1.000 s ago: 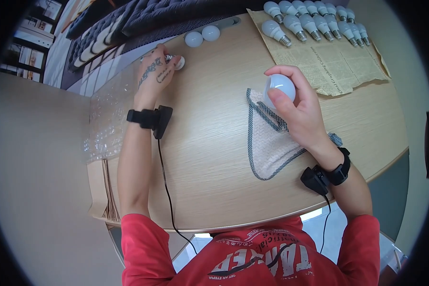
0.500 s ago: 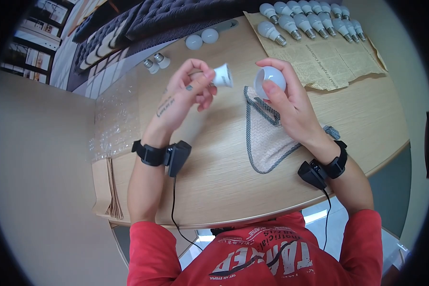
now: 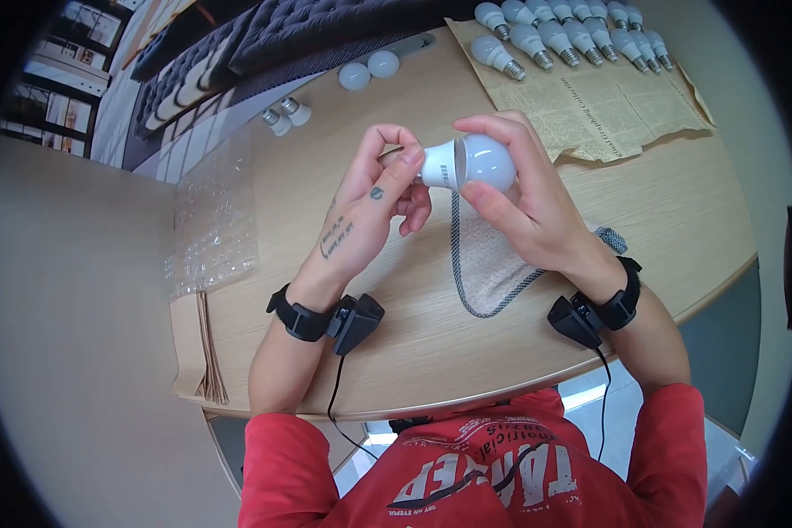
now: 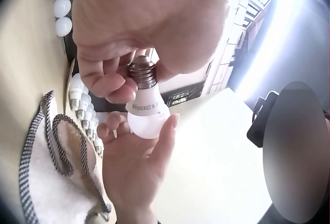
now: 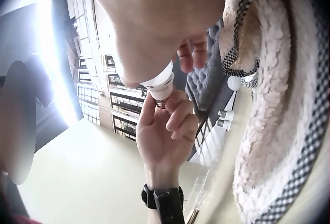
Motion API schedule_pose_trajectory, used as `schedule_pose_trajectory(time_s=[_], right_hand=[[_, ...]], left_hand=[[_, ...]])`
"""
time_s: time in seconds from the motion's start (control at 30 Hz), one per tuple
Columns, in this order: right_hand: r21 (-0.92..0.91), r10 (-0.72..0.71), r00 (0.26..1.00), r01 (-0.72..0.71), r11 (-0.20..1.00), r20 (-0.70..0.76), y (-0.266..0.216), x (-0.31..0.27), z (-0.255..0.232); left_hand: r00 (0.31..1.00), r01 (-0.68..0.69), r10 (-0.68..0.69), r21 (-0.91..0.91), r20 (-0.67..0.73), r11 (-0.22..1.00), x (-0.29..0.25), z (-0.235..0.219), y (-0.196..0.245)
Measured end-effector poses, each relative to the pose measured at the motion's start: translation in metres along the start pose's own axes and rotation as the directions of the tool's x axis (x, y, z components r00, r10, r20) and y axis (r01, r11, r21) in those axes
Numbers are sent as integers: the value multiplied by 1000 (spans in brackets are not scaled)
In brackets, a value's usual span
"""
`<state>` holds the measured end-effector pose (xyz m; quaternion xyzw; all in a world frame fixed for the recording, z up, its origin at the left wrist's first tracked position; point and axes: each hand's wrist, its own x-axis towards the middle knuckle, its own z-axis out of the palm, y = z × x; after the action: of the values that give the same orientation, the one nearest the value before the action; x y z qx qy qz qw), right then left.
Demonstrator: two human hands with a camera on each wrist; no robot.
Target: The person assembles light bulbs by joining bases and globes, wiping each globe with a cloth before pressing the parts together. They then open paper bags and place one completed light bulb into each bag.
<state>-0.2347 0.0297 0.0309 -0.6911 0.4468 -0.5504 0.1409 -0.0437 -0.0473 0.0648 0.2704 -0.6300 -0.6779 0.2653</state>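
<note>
My left hand pinches a white bulb base near its metal screw cap. A round white bulb cover sits in my right hand, gripped between thumb and fingers. Base and cover meet rim to rim above the table, with a thin dark line along the joint in the head view. From the left wrist, the screw cap points up toward the left hand and the cover lies in the right hand's fingers. The right hand hides most of the cover in the right wrist view.
A white cloth with checked edging lies under the right hand. Two covers and two bases stand at the back left. Several whole bulbs rest on printed paper. Clear plastic packaging and folded brown cardboard lie left.
My left hand has picked up a base at the back left and brought it right, up against the cover. The right hand has stayed nearly in place, turning the cover slightly.
</note>
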Motion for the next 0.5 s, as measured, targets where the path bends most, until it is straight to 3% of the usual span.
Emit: schedule_pose_trajectory(time_s=[0.27, 0.5], right_hand=[[-26, -21, 999, 22, 999, 43, 0, -1, 0], [52, -46, 999, 46, 998, -5, 1, -3, 5]], left_hand=[[1000, -26, 26, 65, -3, 998, -3, 4, 2], [999, -8, 11, 100, -34, 995, -8, 16, 5]])
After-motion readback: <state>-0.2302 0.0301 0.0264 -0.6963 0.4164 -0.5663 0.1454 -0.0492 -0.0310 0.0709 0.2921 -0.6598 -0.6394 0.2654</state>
